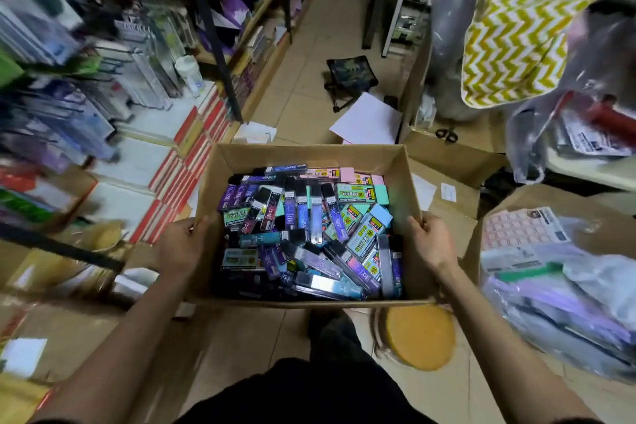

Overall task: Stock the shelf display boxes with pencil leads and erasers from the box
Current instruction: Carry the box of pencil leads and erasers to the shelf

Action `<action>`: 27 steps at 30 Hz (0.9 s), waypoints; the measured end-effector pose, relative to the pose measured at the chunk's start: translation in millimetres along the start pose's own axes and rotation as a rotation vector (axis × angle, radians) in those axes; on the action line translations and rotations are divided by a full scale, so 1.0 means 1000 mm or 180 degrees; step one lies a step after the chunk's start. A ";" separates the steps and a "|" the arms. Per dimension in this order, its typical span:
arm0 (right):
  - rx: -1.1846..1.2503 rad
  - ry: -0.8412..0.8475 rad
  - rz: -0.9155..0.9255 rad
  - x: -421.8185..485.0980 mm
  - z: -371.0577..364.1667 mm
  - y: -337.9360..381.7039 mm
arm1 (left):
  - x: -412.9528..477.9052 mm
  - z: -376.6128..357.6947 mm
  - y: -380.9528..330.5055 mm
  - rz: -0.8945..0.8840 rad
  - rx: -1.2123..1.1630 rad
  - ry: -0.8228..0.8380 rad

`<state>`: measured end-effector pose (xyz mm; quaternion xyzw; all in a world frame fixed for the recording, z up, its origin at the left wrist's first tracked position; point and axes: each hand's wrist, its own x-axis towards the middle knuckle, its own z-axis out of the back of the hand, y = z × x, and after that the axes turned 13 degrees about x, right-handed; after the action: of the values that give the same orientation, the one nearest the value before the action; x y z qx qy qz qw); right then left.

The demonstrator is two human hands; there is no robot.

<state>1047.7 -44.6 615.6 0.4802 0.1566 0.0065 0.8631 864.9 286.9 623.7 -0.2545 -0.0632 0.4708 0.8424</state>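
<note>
Only "200" reads, on a green-labelled pack at one o'clock in the box; all other print is blurred.

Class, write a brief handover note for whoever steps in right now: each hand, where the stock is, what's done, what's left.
Hands: the left hand grips the left rim of the open brown cardboard box; the right hand grips its right rim.
Stock: slim purple and blue pencil lead cases and pastel wrapped erasers fill the box.
Done: no stocking visible.
Left: fill the display boxes on the blurred shelves.

Open cardboard box, level, heaped with colourful lead cases and erasers.
</note>
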 end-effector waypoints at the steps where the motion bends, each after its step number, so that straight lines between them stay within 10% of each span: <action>1: -0.0032 0.0031 0.0003 0.024 -0.002 0.010 | 0.013 -0.002 -0.010 0.0004 -0.0009 -0.0029; 27: -0.0309 0.0447 0.0117 0.492 -0.148 0.257 | 0.484 -0.038 -0.168 0.0542 0.0302 -0.0110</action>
<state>1510.1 295.9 626.7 0.4389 0.2074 0.0637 0.8720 1271.4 600.4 608.6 -0.2106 -0.0335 0.5475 0.8092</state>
